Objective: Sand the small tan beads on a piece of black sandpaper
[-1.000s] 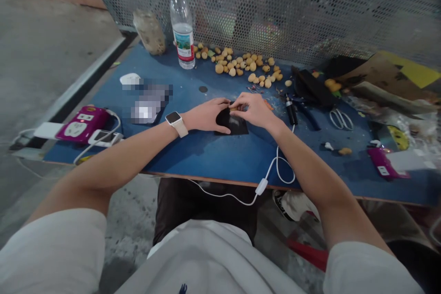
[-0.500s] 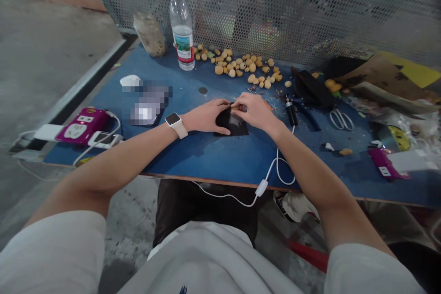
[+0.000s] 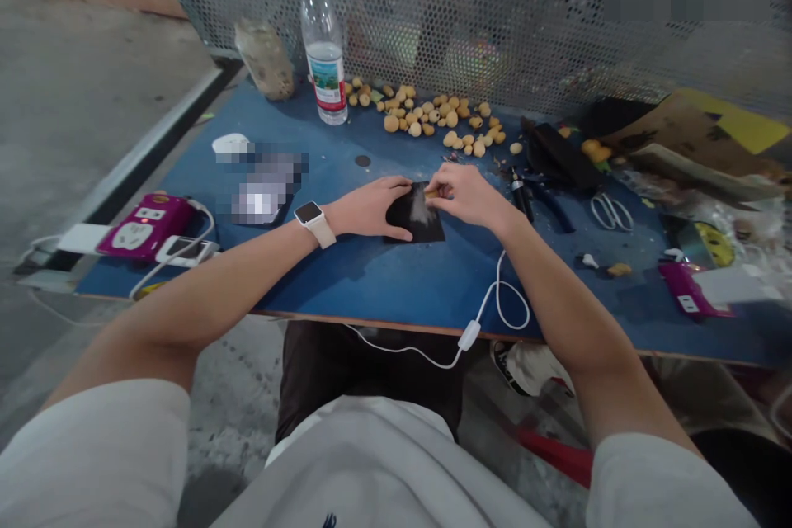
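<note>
Your left hand lies spread on the left of the black sheet, set in from the tabletop's near edge. Your right hand pinches a small tan piece, apparently rounded, by the sheet's right edge.

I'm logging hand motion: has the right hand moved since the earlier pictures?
Yes: the right hand has shifted rightward relative to the black sheet.

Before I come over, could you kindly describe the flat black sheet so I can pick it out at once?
On the blue tabletop, find the bare left hand beside the square, pale-strapped watch. The flat black sheet lies partly under that hand. Its straight edges and whitish smear set it apart from the small, dark, round spot farther back.
</note>
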{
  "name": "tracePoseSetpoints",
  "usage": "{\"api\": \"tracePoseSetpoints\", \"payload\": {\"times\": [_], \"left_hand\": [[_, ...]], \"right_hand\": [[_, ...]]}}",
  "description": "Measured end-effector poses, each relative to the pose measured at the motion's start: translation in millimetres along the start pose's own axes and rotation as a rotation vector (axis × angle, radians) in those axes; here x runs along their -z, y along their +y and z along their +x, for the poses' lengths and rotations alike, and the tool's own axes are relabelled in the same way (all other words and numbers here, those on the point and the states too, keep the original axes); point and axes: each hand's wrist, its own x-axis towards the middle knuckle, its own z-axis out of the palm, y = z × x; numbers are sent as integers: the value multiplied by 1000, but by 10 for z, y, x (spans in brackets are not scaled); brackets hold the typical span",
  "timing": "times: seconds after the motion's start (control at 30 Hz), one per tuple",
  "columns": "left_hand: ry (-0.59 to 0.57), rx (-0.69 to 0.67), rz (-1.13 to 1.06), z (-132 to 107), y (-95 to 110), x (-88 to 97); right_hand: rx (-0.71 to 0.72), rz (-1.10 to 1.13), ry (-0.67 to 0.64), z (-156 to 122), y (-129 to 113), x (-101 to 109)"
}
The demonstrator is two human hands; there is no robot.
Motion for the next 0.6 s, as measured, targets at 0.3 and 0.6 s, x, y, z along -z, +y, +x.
{"api": "tracePoseSetpoints", "payload": {"times": [0.3, 0.6], "left_hand": [[2, 1, 12, 7, 11, 5], [7, -11, 5, 5, 15, 10]], "right_hand": [[13, 24, 4, 6, -6, -26], [29, -24, 28, -32, -45, -56]]}}
